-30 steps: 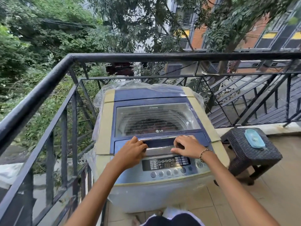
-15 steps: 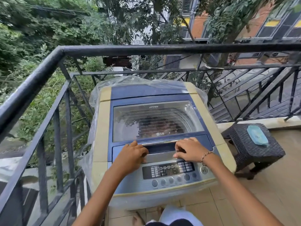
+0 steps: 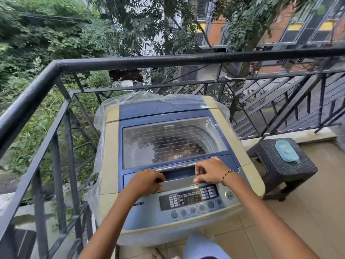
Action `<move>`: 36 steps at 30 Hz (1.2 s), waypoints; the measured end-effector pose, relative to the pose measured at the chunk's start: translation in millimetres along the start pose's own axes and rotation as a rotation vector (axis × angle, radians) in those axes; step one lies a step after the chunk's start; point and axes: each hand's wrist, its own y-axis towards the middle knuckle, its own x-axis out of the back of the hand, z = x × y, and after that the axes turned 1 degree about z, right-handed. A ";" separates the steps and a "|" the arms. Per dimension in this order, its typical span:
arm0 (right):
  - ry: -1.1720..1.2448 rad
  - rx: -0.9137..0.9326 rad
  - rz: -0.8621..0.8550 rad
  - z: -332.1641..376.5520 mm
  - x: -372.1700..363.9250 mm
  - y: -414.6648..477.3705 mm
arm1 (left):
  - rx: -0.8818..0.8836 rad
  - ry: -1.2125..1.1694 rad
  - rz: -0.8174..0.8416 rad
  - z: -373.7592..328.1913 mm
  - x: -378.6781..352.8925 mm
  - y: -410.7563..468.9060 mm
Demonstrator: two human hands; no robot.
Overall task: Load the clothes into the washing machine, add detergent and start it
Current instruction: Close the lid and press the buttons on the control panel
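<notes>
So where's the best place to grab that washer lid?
By the recessed handle along the front edge of the lid, reached from the front, over the control panel. The glass top is flat and flush; this slot likely lets fingers hook under. The left hand and right hand curl into it.

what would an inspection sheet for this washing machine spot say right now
surface: tiled balcony floor; washing machine stands in the railing corner.
job's things: glass lid down, drum contents unclear through it; control panel just below the hands; no detergent identified.
clutter: plastic wrap around the machine's back and left side; blue-lidded container on a wicker stool.
grippers: left hand and right hand both curled on the lid handle.
cables: overhead wires among the trees only.
surroundings: black railing, trees, brick building.
</notes>
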 end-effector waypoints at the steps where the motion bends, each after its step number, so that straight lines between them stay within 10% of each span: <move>1: 0.012 -0.003 -0.002 1.5 0.9 -2.3 | 0.006 -0.013 0.004 -0.7 0.1 -0.8; 11: -0.003 0.182 -0.270 -6.9 -6.1 -31.3 | 0.083 -0.074 -0.025 -7.5 -6.8 -9.3; 20: 0.321 -0.123 -0.467 -81.4 -17.1 -99.7 | 0.175 -0.118 -0.055 -21.1 -6.4 -17.5; 36: 0.072 0.051 -0.586 -76.8 -54.9 -126.8 | 0.238 -0.222 -0.065 -17.7 -12.1 -15.4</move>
